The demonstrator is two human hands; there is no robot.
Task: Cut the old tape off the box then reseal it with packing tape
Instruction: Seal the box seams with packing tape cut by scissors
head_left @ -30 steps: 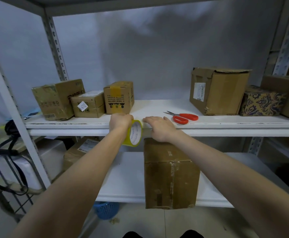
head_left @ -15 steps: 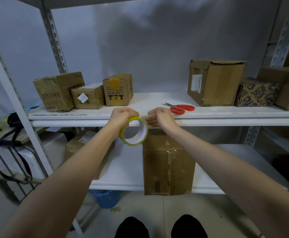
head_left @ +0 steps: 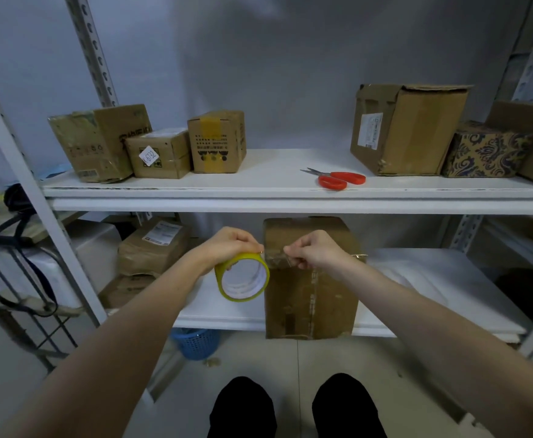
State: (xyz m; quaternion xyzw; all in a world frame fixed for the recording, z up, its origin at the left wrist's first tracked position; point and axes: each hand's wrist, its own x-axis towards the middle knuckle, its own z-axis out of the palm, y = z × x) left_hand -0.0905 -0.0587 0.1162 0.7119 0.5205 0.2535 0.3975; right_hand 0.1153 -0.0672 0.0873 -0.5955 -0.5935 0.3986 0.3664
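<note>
A worn brown cardboard box [head_left: 309,298] stands on the lower shelf [head_left: 442,279], its front hanging over the shelf edge. My left hand [head_left: 227,245] grips a yellow-edged roll of packing tape [head_left: 242,278] just left of the box's top. My right hand [head_left: 317,249] pinches the free end of clear tape [head_left: 274,256], stretched a short way from the roll, in front of the box's upper edge. Red-handled scissors [head_left: 337,179] lie on the upper shelf [head_left: 274,184], above and to the right of my hands.
Three cardboard boxes [head_left: 151,143] stand at the upper shelf's left, a larger box [head_left: 407,128] and a patterned box [head_left: 483,150] at its right. More packages [head_left: 151,248] sit lower left. A blue basket [head_left: 195,341] is on the floor, a cart [head_left: 21,279] at far left.
Both hands dropped from the upper shelf's edge to the lower box's top. The roll turned to face me, and my right hand pulled a short strip of tape off it.
</note>
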